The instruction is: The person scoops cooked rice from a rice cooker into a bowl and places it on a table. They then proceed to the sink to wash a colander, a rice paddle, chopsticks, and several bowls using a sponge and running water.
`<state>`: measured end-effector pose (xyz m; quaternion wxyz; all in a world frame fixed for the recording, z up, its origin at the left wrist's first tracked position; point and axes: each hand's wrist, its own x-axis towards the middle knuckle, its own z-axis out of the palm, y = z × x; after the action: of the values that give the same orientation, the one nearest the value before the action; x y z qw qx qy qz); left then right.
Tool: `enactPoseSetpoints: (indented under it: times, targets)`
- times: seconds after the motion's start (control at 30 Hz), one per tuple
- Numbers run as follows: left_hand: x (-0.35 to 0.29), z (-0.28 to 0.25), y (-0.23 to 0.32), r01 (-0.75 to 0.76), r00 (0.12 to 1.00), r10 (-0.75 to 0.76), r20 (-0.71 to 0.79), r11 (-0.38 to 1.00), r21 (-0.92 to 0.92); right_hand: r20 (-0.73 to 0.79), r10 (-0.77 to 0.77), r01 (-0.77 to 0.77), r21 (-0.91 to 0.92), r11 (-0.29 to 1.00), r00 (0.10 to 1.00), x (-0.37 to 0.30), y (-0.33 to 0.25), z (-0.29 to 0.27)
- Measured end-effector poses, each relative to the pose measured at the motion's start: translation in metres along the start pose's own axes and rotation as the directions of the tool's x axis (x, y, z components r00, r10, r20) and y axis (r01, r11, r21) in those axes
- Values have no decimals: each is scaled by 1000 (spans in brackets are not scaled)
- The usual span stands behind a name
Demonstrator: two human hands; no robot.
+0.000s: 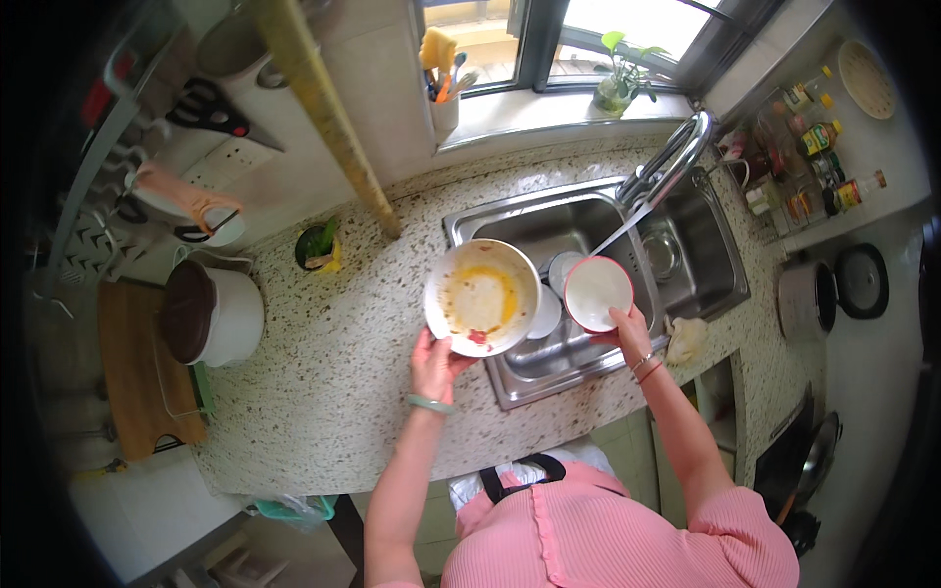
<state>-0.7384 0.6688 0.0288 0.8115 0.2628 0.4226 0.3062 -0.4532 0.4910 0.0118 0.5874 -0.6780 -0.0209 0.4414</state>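
Observation:
My left hand grips the near rim of a large white bowl. Yellow-orange residue and a red smear mark its inside, and it is tilted over the left edge of the sink. In my right hand is a smaller white bowl with a red rim, thumb over its edge, above the left basin. From the tap a stream of water runs down to the far side of that small bowl. Partly hidden between the two bowls, a white dish sits in the basin.
A clear glass bowl stands in the right basin. A pale cloth lies by the sink's front right corner. On the left counter are a white pot with a dark lid and a small plant pot. Bottles line the right shelf.

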Motion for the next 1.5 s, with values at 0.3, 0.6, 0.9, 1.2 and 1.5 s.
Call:
enactPoseSetpoints:
  times: [0.3,0.6,0.9,1.2,1.5]
  targets:
    - [109,76,-155,152,894,-187,-406,981,-117,54,148,-146,-50,988,987,47,13,-92]
    - [180,70,-185,261,761,-220,-610,965,-23,73,231,-231,-3,973,970,62,14,-107]
    - [211,57,-186,309,755,-220,-618,950,40,41,247,-248,19,969,968,71,20,-105]
    - [219,49,-177,424,764,-314,-564,903,72,14,257,-257,39,966,966,80,26,-87]
    - [211,47,-188,469,754,-419,-505,882,-32,-21,202,-203,-37,979,979,121,35,-55]
